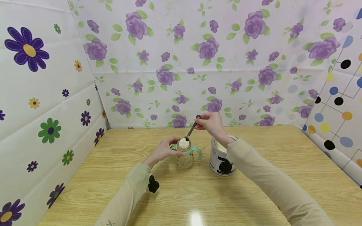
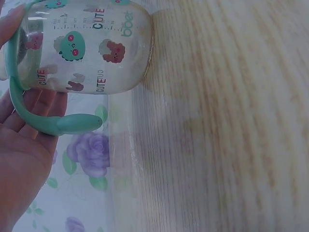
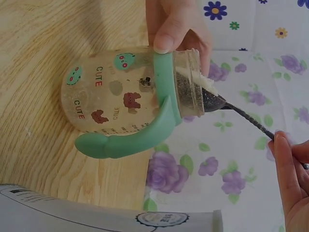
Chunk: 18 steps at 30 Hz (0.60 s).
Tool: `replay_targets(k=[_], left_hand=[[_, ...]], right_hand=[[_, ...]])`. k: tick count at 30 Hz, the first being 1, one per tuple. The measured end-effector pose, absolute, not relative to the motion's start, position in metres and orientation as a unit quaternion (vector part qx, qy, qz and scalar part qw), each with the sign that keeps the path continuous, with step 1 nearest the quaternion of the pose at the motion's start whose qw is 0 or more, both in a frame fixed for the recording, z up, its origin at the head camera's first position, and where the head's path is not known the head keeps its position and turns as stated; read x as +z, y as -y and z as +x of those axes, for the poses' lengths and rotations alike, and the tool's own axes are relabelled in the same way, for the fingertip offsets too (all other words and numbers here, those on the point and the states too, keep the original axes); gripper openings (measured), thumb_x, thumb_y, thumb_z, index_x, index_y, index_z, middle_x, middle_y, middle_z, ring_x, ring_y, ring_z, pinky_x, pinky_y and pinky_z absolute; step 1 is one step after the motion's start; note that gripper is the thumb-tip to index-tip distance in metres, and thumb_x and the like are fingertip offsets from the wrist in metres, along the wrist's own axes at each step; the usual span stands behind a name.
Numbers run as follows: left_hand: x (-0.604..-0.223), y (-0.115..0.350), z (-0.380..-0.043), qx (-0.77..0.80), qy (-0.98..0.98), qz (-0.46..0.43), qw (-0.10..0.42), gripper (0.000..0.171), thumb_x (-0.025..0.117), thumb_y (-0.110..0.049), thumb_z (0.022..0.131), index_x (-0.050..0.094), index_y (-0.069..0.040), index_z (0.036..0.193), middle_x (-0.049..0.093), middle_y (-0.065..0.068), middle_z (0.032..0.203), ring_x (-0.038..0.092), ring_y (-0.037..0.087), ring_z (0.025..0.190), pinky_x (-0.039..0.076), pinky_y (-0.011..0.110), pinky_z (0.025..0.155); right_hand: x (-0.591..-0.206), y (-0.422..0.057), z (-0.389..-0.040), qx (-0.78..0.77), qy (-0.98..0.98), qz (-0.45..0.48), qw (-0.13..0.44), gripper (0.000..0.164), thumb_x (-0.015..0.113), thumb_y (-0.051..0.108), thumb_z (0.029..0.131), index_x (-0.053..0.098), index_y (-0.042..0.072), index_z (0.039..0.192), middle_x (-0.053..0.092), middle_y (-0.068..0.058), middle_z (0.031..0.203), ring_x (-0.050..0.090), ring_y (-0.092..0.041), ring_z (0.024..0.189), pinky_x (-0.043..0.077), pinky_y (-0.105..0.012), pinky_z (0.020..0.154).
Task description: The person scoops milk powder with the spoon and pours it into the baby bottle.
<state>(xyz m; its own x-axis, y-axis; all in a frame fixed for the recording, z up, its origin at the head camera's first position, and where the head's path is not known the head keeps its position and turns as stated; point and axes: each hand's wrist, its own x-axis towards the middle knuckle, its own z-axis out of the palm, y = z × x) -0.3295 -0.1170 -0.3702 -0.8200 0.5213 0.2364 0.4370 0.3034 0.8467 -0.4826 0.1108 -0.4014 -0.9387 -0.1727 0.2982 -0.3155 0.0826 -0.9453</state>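
Observation:
A clear baby bottle (image 1: 185, 161) with mint-green handles and cartoon prints stands uncapped on the table. My left hand (image 1: 165, 148) holds it around the neck, thumb on the near side; in the right wrist view the thumb (image 3: 166, 42) presses the green collar. My right hand (image 1: 212, 125) pinches the end of a dark metal spoon (image 1: 192, 129), which slants down to the bottle's mouth. White powder (image 1: 183, 142) heaps up at that mouth, around the spoon's bowl (image 3: 213, 100). How deep the bowl sits is partly hidden by the powder and rim.
To the right of the bottle stands an open milk powder can (image 1: 215, 160), beneath my right wrist, with pale powder inside. Flower-patterned sheets (image 1: 169, 94) rise behind the wooden table (image 1: 181, 201) and at its left; a dotted sheet (image 1: 336, 119) borders the right.

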Motion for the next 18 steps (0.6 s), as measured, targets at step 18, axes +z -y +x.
replay_targets(k=[18], left_hand=[[-0.366, 0.116, -0.326, 0.517, -0.796, 0.312, 0.045, 0.05, 0.063, -0.018, 0.056, 0.042, -0.012, 0.101, 0.044, 0.001, 0.093, 0.038, 0.015, 0.085, 0.032, 0.03, 0.066]], right_hand=[[-0.297, -0.079, -0.334, 0.658, 0.723, 0.207, 0.042, 0.02, 0.053, 0.005, 0.066, 0.051, -0.01, 0.078, 0.051, -0.022, 0.067, 0.049, -0.03, 0.056, 0.039, -0.033, 0.05]])
